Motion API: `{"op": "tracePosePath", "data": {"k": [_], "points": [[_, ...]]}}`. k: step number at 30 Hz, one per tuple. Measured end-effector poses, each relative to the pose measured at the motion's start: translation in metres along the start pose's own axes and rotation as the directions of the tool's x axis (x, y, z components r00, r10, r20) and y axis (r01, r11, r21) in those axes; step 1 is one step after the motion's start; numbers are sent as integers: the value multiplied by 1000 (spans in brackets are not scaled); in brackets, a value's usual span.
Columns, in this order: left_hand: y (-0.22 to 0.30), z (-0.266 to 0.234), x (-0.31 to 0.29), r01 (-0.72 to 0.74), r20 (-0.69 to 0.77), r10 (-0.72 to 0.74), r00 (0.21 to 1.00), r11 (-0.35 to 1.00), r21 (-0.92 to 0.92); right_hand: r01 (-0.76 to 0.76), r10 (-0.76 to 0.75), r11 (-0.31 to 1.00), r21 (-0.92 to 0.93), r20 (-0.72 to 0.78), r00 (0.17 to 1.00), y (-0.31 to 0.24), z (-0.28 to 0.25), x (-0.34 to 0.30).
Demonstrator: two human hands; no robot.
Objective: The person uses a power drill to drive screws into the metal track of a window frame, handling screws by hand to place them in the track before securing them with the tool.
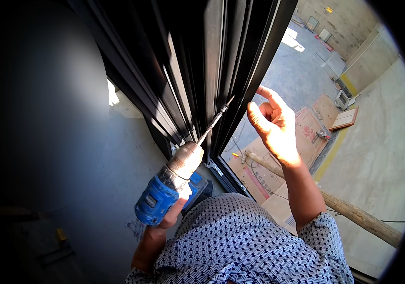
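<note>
My left hand is wrapped round the handle of a blue cordless drill with a worn metal chuck. A long, thin bit points up and away from the chuck, its tip in front of the black metal frame. Whether the tip touches the frame, I cannot tell. On the other side, my right hand is raised at the frame's right edge, thumb and index finger apart, the other fingers curled. Its fingertips are at or very near that edge, and nothing shows in its grasp.
A wooden pole slants across the lower right. Beyond the frame, brown boards lie on the floor, and a wood-edged panel is by the wall. A large blurred grey shape covers much of the left side.
</note>
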State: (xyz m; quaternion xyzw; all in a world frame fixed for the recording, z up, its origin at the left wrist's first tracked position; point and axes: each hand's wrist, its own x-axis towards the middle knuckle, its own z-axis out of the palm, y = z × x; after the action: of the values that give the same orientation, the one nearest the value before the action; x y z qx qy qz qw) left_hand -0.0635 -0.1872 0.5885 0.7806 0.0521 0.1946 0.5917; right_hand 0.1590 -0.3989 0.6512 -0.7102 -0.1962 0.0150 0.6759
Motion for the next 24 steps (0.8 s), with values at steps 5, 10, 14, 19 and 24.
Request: {"op": "tracePosePath", "data": {"k": [5,10,14,19,24], "points": [[1,1,-7,-15,-19,19,1000,983,181,106,-99,959,-262,41,994,16,2,0],[-15,5,-18,-84,6,88,996,929,359,149,-140,901,-408,51,989,9,8,3],[-18,7,-18,-200,24,213,977,866,459,141,-145,855,-499,30,989,16,9,5],[-16,9,-19,-178,21,184,983,908,380,138,-141,836,-531,36,989,11,11,4],[-13,5,-19,-186,58,177,982,908,375,131,-111,844,-521,69,991,-3,13,1]]}}
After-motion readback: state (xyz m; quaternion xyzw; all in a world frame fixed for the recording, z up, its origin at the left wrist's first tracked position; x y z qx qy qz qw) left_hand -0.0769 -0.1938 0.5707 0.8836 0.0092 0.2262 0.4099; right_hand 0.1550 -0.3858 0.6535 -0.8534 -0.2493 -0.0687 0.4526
